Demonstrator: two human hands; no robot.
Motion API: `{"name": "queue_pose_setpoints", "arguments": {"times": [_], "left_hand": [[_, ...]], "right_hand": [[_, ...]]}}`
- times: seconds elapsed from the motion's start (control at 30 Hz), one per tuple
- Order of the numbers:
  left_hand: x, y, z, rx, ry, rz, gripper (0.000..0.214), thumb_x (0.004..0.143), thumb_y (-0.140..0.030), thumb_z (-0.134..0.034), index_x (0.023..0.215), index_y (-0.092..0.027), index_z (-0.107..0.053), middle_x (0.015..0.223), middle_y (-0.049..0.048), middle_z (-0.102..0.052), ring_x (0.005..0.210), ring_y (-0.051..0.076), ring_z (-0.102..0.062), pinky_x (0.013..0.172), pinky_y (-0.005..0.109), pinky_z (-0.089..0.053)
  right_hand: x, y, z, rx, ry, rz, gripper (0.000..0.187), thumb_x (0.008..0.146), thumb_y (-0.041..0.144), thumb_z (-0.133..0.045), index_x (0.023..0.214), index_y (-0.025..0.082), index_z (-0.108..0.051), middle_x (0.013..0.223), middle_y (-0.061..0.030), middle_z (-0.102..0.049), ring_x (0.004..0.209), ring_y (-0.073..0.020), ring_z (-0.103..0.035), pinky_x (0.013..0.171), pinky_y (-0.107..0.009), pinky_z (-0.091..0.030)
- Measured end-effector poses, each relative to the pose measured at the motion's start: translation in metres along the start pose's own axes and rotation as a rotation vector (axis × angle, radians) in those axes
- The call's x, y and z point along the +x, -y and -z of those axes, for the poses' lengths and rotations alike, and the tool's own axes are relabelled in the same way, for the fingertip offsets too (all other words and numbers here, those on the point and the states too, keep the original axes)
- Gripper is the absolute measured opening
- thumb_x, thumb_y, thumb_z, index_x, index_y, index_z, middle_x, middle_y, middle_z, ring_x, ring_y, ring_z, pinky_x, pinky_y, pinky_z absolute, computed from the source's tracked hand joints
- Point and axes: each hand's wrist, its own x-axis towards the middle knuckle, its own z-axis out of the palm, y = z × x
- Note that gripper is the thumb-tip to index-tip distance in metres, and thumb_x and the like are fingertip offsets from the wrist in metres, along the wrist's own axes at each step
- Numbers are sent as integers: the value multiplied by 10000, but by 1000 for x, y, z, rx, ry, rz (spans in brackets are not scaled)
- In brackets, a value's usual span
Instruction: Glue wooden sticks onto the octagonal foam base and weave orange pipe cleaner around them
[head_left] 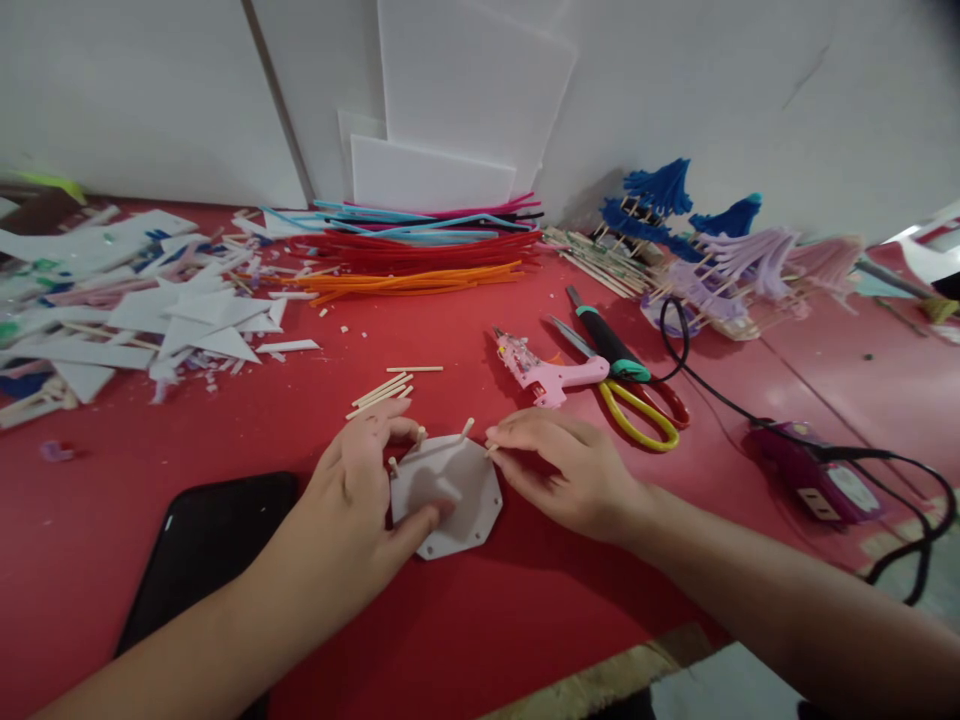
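A white eight-sided board (469, 490) lies on the red table, with small holes along its rim. Short wooden sticks (466, 430) stand up from its far and left edges. My left hand (360, 490) grips the board from the left, thumb on its top face and fingers curled at the far-left edge by a stick. Between thumb and fingertips, my right hand (574, 470) pinches a short wooden stick (491, 450) at the board's right-hand corner. Whether this stick sits in a hole cannot be made out. Several loose sticks (381, 394) lie just beyond my left hand.
Right of centre are a pink glue gun (555, 380), yellow-and-red-handled scissors (637, 415) and a black-and-green-handled tool (609, 342). A corded purple power socket (814, 475) lies right, a black phone (214, 540) left. Behind are white scraps (191, 315), coloured pipe cleaners (420, 250) and blue-roofed models (660, 200).
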Motion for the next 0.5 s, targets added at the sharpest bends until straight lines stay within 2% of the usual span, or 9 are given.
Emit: {"name": "queue_pose_setpoints", "arguments": {"times": [0.4, 0.5], "left_hand": [[0, -1, 0, -8, 29, 31, 413, 763, -322, -645, 1097, -170, -455, 1176, 166, -558, 1210, 360, -486, 985, 582, -399], [-1, -2, 1, -2, 29, 52, 599, 719, -447, -691, 1194, -181, -442, 1223, 173, -532, 1261, 382, -432, 1003, 597, -376]], "right_hand": [[2, 1, 0, 12, -12, 26, 169, 838, 87, -553, 983, 169, -585, 843, -63, -698, 806, -155, -661, 728, -287, -561], [2, 0, -1, 9, -13, 26, 174, 837, 87, -552, 986, 171, -583, 852, -65, -698, 810, -154, -661, 727, -288, -563]]}}
